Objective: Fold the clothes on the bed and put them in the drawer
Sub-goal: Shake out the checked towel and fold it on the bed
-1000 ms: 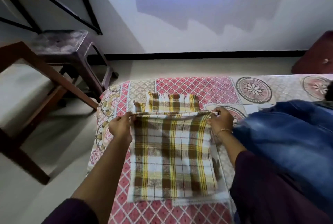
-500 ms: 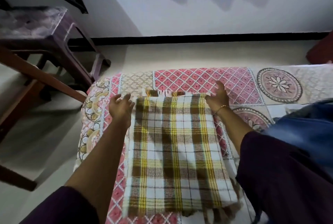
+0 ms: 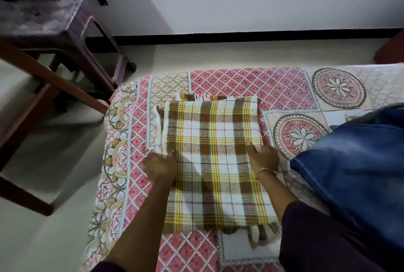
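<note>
1. Towel [image 3: 215, 162], checked yellow, brown and white, is lying folded into a rectangle on the patterned bedspread [image 3: 258, 84], near the bed's corner; fringe is sticking out at the far edge and at the near right corner.
2. We are pressing it flat: left hand [image 3: 160, 168] is lying on its left edge, fingers looking fairly straight, though they are blurred, so we cannot tell the exact spread.
3. Right hand [image 3: 263, 158] is lying palm down on the right edge, fingers spread, holding nothing; a thin bangle [image 3: 265, 170] is sitting on that wrist.
4. We are judging this as the smoothing step of the fold, with the drawer part not yet done; no drawer is showing.
5. To do it well we should be sliding both palms outward evenly, keeping the layers from skewing, and tucking the left flap that is peeking out beside the top layer so the edges line up.
6. Blue denim garment [image 3: 354, 162] is lying just right of the towel, unfolded by the look of it, likely next.
7. Dark plastic stool [image 3: 50, 24] and a brown wooden frame [image 3: 52, 79] are standing on the floor left of the bed.
</note>
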`<act>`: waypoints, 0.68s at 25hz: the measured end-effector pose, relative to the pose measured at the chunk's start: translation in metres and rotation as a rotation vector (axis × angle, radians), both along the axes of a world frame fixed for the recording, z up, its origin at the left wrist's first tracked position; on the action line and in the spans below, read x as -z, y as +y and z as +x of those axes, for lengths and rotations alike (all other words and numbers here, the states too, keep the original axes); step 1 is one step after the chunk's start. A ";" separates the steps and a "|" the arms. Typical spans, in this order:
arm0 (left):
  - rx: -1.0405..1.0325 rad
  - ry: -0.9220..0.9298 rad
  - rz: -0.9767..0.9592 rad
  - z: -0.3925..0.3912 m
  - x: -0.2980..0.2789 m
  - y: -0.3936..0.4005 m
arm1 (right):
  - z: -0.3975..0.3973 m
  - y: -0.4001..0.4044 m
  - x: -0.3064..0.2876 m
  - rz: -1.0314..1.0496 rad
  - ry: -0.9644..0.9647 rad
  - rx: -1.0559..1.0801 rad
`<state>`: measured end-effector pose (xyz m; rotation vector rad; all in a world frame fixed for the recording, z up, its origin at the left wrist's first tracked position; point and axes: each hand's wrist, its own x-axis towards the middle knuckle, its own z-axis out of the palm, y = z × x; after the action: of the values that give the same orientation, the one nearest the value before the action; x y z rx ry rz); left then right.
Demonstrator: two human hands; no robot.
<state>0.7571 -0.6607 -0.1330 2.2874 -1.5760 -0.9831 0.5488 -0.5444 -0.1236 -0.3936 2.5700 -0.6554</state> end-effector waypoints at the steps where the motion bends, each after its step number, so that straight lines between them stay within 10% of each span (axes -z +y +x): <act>1: 0.009 0.074 0.015 -0.001 0.000 0.000 | -0.002 0.001 -0.003 -0.040 -0.067 0.026; 17: -0.225 0.883 0.114 -0.012 -0.133 -0.012 | -0.028 0.006 -0.114 -0.574 -0.548 0.201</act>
<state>0.7454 -0.6723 0.0001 1.6236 -0.8821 -1.7077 0.5208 -0.5384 -0.0096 -0.1013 1.8841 -1.3672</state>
